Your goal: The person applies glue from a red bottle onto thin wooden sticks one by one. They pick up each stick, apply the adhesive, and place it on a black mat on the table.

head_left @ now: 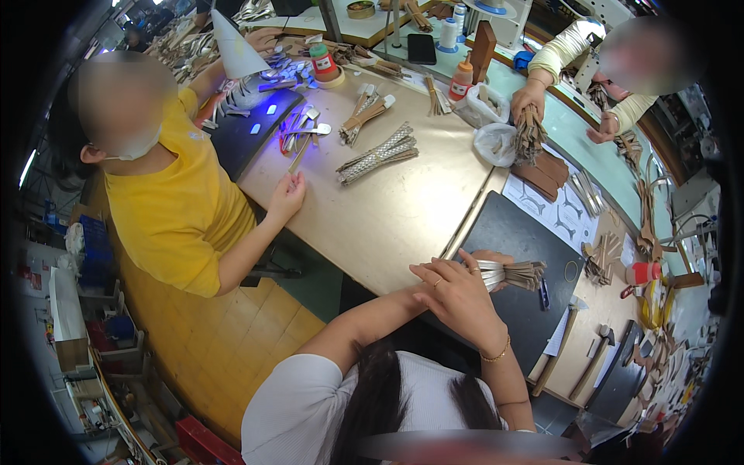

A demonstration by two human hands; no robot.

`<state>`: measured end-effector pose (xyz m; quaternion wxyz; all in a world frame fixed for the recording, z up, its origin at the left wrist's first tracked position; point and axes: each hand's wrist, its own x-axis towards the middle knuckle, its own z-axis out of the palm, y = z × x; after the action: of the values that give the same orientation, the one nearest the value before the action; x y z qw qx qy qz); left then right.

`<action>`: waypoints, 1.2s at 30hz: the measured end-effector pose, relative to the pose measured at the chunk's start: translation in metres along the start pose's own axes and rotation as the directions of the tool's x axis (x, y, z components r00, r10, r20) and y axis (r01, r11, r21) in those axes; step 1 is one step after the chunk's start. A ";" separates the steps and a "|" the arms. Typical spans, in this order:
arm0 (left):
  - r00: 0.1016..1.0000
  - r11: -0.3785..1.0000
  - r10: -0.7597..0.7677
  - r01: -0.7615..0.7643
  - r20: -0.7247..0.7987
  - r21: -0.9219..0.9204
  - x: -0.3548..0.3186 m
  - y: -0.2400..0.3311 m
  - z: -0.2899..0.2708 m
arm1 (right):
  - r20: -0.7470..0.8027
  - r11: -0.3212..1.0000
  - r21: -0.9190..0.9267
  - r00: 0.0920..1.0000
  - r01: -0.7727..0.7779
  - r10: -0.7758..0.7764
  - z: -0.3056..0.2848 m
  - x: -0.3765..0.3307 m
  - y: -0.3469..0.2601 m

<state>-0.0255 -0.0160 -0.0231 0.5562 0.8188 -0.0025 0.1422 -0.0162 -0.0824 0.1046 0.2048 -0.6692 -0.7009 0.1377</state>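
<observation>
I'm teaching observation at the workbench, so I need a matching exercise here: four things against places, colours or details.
1. Phone
2. Wearer's right hand
3. Cone-shaped shade
4. Pen

A. White
B. On the black mat, beside a strip bundle
C. Gold-coloured bracelet at its wrist
D. Near white thread spools

Pairs: 1-D, 2-C, 3-A, 4-B

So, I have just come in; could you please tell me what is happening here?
The person's left hand, mostly hidden, seems to hold a bundle of pale and brown strips over the black mat. The right hand is open in front of it, with nothing visible in its grip. A blue pen lies beside the bundle. At left, a co-worker in yellow seems to hold a thin strip; across, another co-worker's hand grasps a brown bundle.
</observation>
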 end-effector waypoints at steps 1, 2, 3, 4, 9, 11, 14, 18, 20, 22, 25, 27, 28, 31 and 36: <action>1.000 1.000 0.002 -0.002 0.003 0.001 0.001 0.000 -0.001 | 0.006 1.000 -0.017 1.000 0.005 -0.005 0.000 0.000 0.000; 1.000 1.000 0.005 -0.005 0.005 0.005 0.001 0.000 0.000 | -0.001 1.000 -0.002 1.000 0.003 -0.003 0.000 0.000 0.000; 1.000 1.000 0.008 -0.008 0.006 0.005 0.002 -0.001 -0.001 | -0.001 1.000 0.000 1.000 0.004 -0.004 -0.001 0.000 0.000; 1.000 1.000 0.012 -0.012 0.006 0.005 0.002 -0.001 0.000 | 0.009 1.000 -0.011 1.000 0.003 -0.003 -0.001 -0.001 0.000; 0.999 0.999 0.041 -0.041 0.024 0.017 0.007 -0.002 0.001 | -0.006 1.000 0.022 1.000 0.005 -0.005 -0.002 -0.001 -0.002; 0.997 0.997 0.067 -0.068 0.030 0.022 0.011 -0.001 0.000 | 0.004 0.999 0.036 1.000 0.018 -0.018 -0.002 -0.001 -0.003; 0.996 0.995 0.080 -0.082 0.043 0.055 0.020 0.001 -0.005 | 0.049 0.989 0.142 0.997 0.048 -0.055 -0.002 0.002 -0.007; 0.991 0.983 -0.093 0.076 0.099 0.166 0.020 0.007 -0.004 | 0.037 0.953 0.293 0.995 0.078 -0.093 -0.018 0.006 -0.005; 0.986 0.850 -0.077 -0.013 -0.148 -0.527 0.009 0.010 0.002 | -0.065 0.970 0.226 0.995 0.088 -0.075 -0.035 0.007 0.004; 0.949 0.861 -0.009 -0.152 -0.314 -0.485 0.008 0.007 0.007 | -0.188 0.995 0.095 0.982 0.021 -0.003 -0.055 0.008 0.022; 0.997 1.000 0.025 -0.024 -0.079 0.013 0.019 -0.004 0.006 | -0.393 0.998 -0.048 0.920 -0.028 0.007 -0.082 0.021 0.071; 0.996 0.991 -0.083 0.085 -0.020 0.108 0.022 -0.007 0.007 | -0.411 0.987 -0.116 0.910 -0.115 0.058 -0.098 0.032 0.115; 0.996 0.987 -0.083 0.085 -0.019 0.137 0.024 -0.008 0.006 | -0.428 0.976 -0.156 0.901 -0.153 0.073 -0.103 0.040 0.139; 0.998 0.984 -0.038 0.046 -0.047 0.171 0.026 -0.005 0.005 | -0.431 0.865 -0.277 0.858 -0.419 0.278 -0.113 0.055 0.215; 0.999 0.986 0.000 0.009 -0.054 0.166 0.026 -0.001 0.003 | -0.505 0.603 -0.335 0.679 -0.724 0.533 -0.111 0.061 0.326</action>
<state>0.0003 -0.0145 -0.0186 0.4864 0.8581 0.0263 0.1624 0.3223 -0.0091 0.0565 0.0792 -0.9170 -0.3747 -0.1116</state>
